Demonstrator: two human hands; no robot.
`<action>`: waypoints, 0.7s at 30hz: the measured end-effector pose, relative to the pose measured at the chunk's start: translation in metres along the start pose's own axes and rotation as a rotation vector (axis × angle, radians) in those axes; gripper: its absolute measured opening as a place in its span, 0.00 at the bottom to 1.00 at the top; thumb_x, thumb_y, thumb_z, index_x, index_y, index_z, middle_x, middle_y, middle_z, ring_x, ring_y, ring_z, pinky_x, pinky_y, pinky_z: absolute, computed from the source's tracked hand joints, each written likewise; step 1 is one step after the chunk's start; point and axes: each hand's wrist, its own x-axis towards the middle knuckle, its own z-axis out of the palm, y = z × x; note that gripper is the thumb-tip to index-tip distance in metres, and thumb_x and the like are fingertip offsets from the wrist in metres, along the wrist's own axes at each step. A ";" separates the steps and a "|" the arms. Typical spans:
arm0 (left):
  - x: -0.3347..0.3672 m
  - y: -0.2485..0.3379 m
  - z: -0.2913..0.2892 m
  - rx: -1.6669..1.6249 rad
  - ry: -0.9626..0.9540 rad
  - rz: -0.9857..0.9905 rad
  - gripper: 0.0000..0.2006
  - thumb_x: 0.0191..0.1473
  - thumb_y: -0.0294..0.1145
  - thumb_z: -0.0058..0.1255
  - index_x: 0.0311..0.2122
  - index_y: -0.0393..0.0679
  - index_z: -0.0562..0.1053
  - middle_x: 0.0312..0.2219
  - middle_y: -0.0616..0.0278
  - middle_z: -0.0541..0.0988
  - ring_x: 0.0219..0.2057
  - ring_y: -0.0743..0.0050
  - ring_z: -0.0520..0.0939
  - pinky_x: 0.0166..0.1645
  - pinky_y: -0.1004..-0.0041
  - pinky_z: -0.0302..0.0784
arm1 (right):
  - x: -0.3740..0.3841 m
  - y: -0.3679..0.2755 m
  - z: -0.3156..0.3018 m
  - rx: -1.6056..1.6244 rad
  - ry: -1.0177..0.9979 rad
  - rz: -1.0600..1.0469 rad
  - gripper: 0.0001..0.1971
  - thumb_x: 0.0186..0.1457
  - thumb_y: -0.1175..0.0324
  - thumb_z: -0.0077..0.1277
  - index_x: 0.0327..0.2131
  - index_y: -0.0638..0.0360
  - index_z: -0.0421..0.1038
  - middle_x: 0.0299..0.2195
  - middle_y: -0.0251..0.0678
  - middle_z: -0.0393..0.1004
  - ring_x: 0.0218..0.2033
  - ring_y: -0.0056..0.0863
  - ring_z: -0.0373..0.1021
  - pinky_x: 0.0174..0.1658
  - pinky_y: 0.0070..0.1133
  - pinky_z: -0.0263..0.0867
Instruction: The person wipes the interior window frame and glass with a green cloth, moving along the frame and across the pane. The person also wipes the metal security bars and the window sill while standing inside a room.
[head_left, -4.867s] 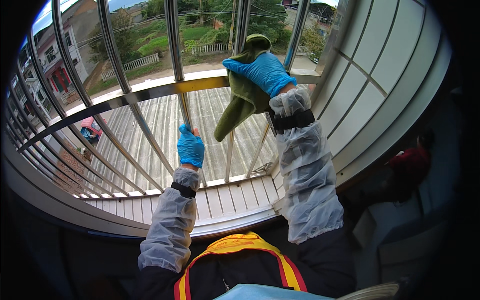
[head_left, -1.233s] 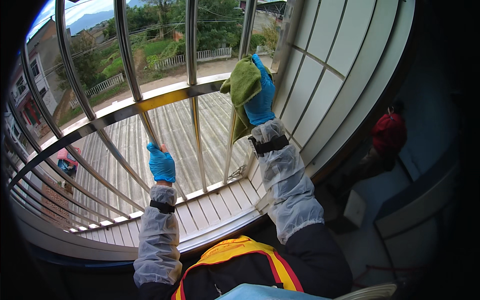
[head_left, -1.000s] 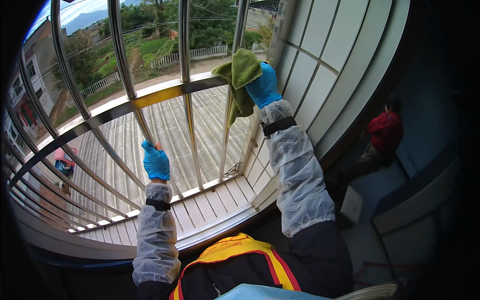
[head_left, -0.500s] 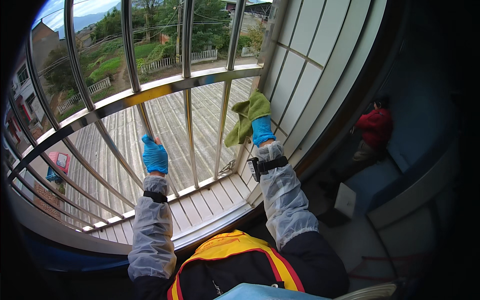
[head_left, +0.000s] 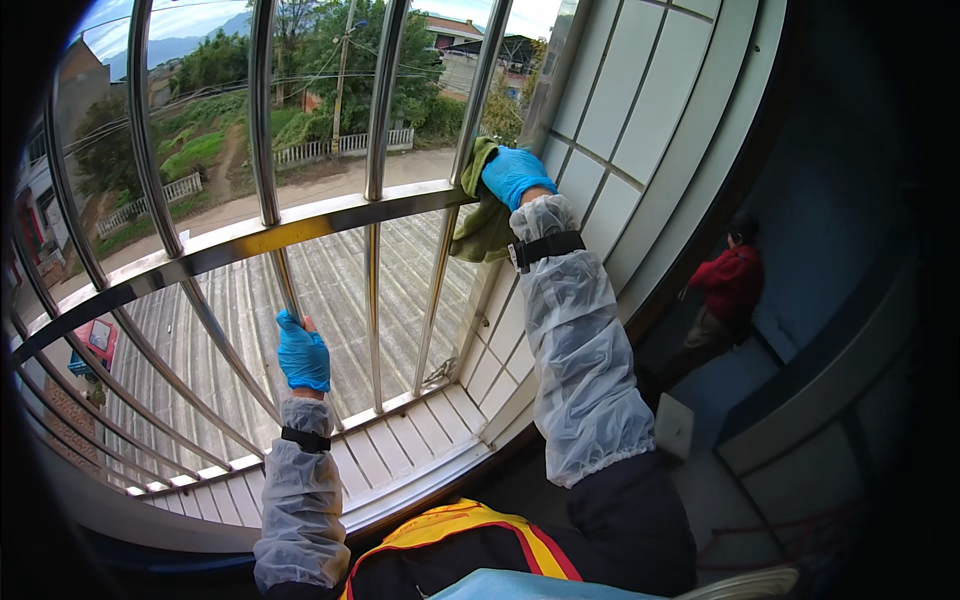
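Note:
My left hand (head_left: 302, 350), in a blue glove, is wrapped round a vertical metal bar (head_left: 285, 278) of the window grille, below its crossbar. A green cloth (head_left: 484, 232) is in my right hand (head_left: 516, 176), also blue-gloved, its fingers mostly hidden behind the back of the hand. That hand presses the cloth where the crossbar (head_left: 325, 218) meets the rightmost bars beside the tiled wall. Part of the cloth hangs below the crossbar. Clear plastic sleeves cover both forearms, with black straps at the wrists.
White tiles (head_left: 640, 130) line the window's right side, and a tiled sill (head_left: 400, 445) runs below the grille. Outside lies a corrugated roof (head_left: 330, 300); a red vehicle (head_left: 97, 338) stands at left. Indoors at right is a person in a red top (head_left: 728, 282).
My right hand has moved up and the cloth now lies against the crossbar's right end. The left hand keeps its hold on the same bar. The view has shifted slightly.

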 end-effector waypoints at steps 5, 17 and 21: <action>0.001 0.003 -0.003 0.038 0.025 0.057 0.07 0.59 0.33 0.44 0.37 0.43 0.63 0.20 0.50 0.73 0.21 0.46 0.75 0.23 0.55 0.67 | 0.002 -0.016 -0.006 -0.111 -0.107 -0.067 0.17 0.53 0.59 0.40 0.36 0.58 0.76 0.36 0.49 0.76 0.37 0.47 0.73 0.41 0.38 0.69; 0.003 0.006 -0.010 0.046 -0.038 0.027 0.08 0.58 0.34 0.46 0.35 0.42 0.62 0.19 0.51 0.70 0.19 0.47 0.74 0.21 0.56 0.65 | 0.083 -0.006 -0.098 -0.532 0.503 -0.194 0.16 0.55 0.72 0.42 0.49 0.61 0.65 0.36 0.45 0.75 0.35 0.40 0.74 0.40 0.30 0.72; 0.002 0.008 -0.010 -0.020 0.022 0.071 0.08 0.58 0.33 0.46 0.34 0.43 0.61 0.19 0.51 0.70 0.19 0.48 0.74 0.21 0.57 0.65 | 0.130 -0.017 -0.227 -0.556 0.562 -0.170 0.26 0.53 0.73 0.43 0.57 0.56 0.58 0.55 0.42 0.63 0.56 0.40 0.61 0.57 0.28 0.60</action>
